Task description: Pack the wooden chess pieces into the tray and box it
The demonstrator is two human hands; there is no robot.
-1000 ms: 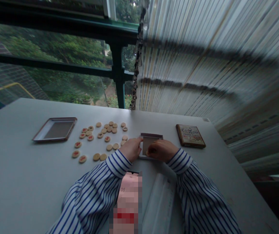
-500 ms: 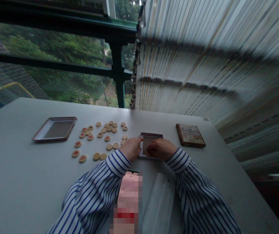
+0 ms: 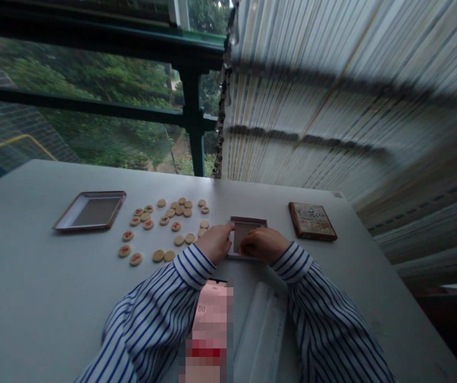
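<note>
A shallow cardboard box (image 3: pixel 249 219) lies with its inside facing up in front of me. My left hand (image 3: pixel 215 244) is closed on its left wall, thumb at the edge. My right hand (image 3: pixel 267 246) reaches over the right side into the box, fingers curled down. A pale round Chinese chess piece just shows at its fingertips, near the box's lower left corner; the fingers cover most of it. Left of my left hand, several wooden Chinese chess pieces (image 3: pixel 176 226) are scattered, some with red or dark characters up, others showing plain faces.
A second shallow tray-like box part (image 3: pixel 117 208) lies at the left. On the right rests a flat printed box (image 3: pixel 314 221). Between my forearms are a phone with a pink screen (image 3: pixel 214 298) and a clear plastic sleeve (image 3: pixel 260 330). Window and string curtain (image 3: pixel 292 96) stand beyond the white table.
</note>
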